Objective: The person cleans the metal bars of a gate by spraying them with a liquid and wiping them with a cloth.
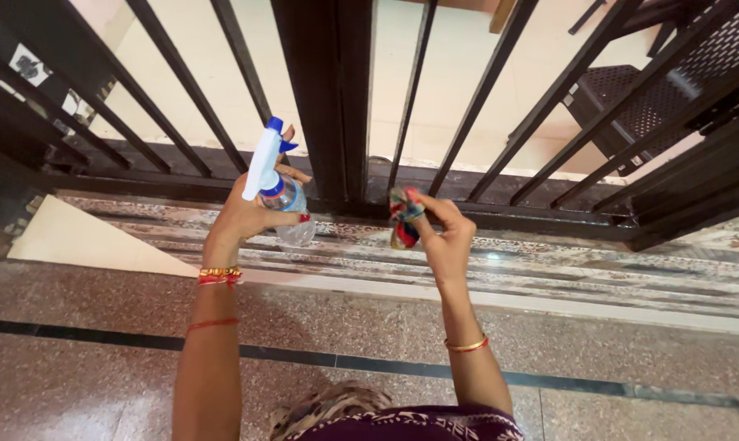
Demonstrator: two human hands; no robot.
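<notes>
Black metal gate bars point(337, 98) fill the far half of your view, slanting up and outward from a dark bottom rail point(500, 214) that runs left to right. Your left hand point(251, 214) is clenched around a clear plastic spray bottle with a white trigger head and blue nozzle tip point(273, 180); fingers wrap the neck and body, nozzle points up and far, toward the bars just left of the thick centre post. Bottle sits in the air, just near of the bottom rail, not touching it as far as you can tell. Your right hand point(445, 237) pinches a small bunched multicoloured cloth, red, blue and green point(404, 216), between thumb and fingertips; remaining fingers are curled loosely. Cloth sits just near the rail, right of the centre post; contact with the metal is unclear. Hands are apart, bottle left, cloth right, post between them. Red and gold bangles point(220, 276) on your left wrist, a thin red thread further down the forearm, one gold bangle point(467, 345) on the right wrist. Patterned marble threshold point(590, 269) lies under both hands, speckled reddish stone floor with a black inlay stripe point(75, 367) nearest you. Dark perforated plastic chair point(631, 106) stands beyond the bars, far right.
</notes>
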